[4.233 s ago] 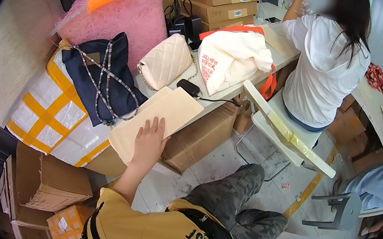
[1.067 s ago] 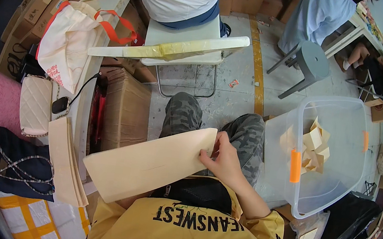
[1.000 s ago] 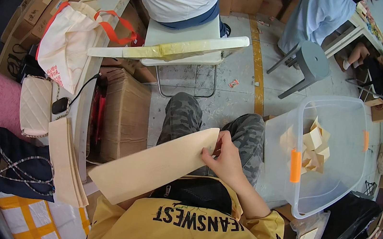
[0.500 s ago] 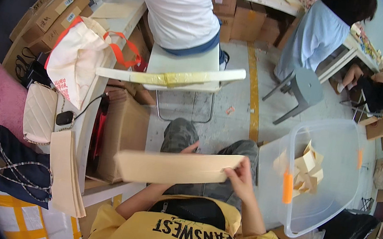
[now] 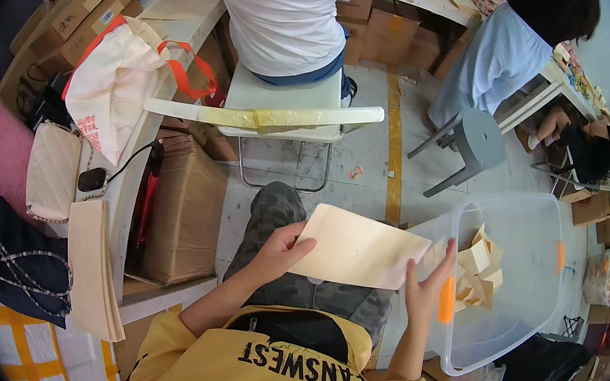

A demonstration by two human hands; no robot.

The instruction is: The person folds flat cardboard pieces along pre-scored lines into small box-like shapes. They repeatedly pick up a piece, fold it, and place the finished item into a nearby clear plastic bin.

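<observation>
- Cream card sheet [image 5: 360, 249] is held at the centre of the frame, above the wearer's camouflage trousers [image 5: 270, 221], its broad face turned up.
- Its left end is pinched by the left hand [image 5: 283, 251], thumb laid on the face and fingers curled behind.
- The right hand [image 5: 428, 282] is spread wide at the right end; its thumb overlaps the card's edge, though whether the card is gripped there cannot be told.
- Just beyond the right hand, folded cream pieces [image 5: 479, 271] are heaped inside a clear plastic bin [image 5: 504, 328] with orange handles.
- At left, a stack of long cream sheets [image 5: 92, 270] is laid on the white bench [image 5: 121, 203], beside a dark blue drawstring bag [image 5: 22, 261].
- Higher on the bench are placed a quilted cream bag [image 5: 54, 173], a small black device [image 5: 92, 179] and a tote [image 5: 114, 88] with red-orange handles.
- At top centre, a folding chair [image 5: 284, 87] is occupied by a person in white [image 5: 266, 20].
- At upper right, a grey stool [image 5: 481, 140] is seen.
</observation>
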